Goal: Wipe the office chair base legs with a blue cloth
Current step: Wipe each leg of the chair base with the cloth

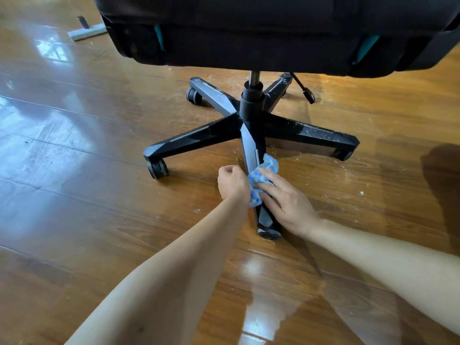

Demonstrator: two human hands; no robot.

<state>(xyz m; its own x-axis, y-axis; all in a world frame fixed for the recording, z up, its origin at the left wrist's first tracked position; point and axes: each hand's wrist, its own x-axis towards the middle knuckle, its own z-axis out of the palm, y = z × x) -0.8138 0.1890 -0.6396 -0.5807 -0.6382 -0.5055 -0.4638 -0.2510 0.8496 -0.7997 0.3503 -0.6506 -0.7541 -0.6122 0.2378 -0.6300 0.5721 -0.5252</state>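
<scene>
A black office chair stands on a wooden floor, its star-shaped base (251, 120) spreading several legs with castors. The nearest leg (252, 150) points toward me. A blue cloth (263, 175) is draped over that leg. My right hand (286, 200) presses the cloth against the leg's right side with fingers spread fairly straight. My left hand (232, 181) sits on the leg's left side with fingers curled, holding the cloth's edge. The right leg (311, 133) and the far legs carry white dust specks.
The chair seat (249, 33) overhangs the base at the top of the view. A height lever (303, 88) sticks out behind the column. A pale flat bar (84, 32) lies on the floor at the far left. White crumbs dot the floor at right.
</scene>
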